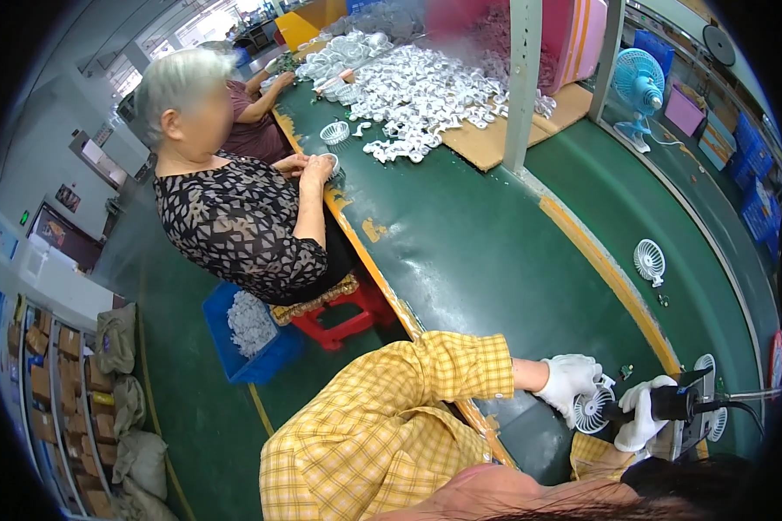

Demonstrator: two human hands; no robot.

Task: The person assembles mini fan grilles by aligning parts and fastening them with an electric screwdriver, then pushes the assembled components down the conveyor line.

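My left hand (572,382), in a white glove, grips the rim of a round white fan cage (593,411) with spiral ribs, low over the green worktable (487,278). My gloved right hand (641,415) is wrapped round a black corded tool (674,402), which looks like an electric screwdriver. Its front end points left at the cage; the tip itself is hidden. Just beyond my left fingers lie small green parts (626,372). More white fan cages (705,363) show beside a metal stand at the right, partly covered by the tool and stand.
A co-worker (235,191) sits at the left edge, handling a white cage. White plastic parts (426,91) are heaped at the far end. A metal post (523,87) rises from the table. Another cage (649,260) lies on the right strip, and a blue fan (639,82) stands beyond.
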